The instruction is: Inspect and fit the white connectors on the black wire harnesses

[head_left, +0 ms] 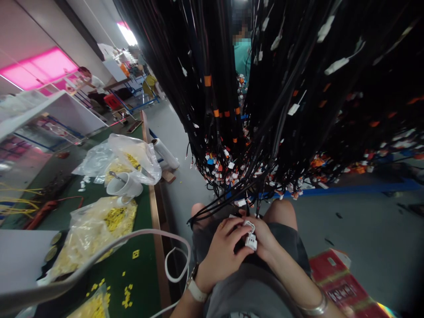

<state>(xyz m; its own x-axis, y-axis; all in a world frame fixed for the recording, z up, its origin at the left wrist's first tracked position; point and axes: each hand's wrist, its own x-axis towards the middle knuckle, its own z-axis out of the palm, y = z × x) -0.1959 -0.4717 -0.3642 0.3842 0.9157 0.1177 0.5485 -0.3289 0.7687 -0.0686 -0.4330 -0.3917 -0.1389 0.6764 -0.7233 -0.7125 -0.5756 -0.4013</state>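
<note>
My left hand (pixel 225 245), with a watch on its wrist, pinches a white plastic connector (pixel 251 241) between thumb and fingers, over my lap. Against the same connector sits my right hand (pixel 263 238), curled round from the other side. Its fingertips are partly hidden behind the left hand. A second white housing part (pixel 249 226) shows just above, touching the first; whether the two are joined I cannot tell. Black cables (pixel 212 212) from the hanging bundle run down close to my fingers.
Thick black wire harnesses (pixel 225 88) hang ahead, their ends crowded with small connectors. On the green bench (pixel 145 274) at left are bags of yellow parts (pixel 115 221), a white cup (pixel 124 187) and a pale hose (pixel 142 232). A red box (pixel 344 287) lies right. People work farther off.
</note>
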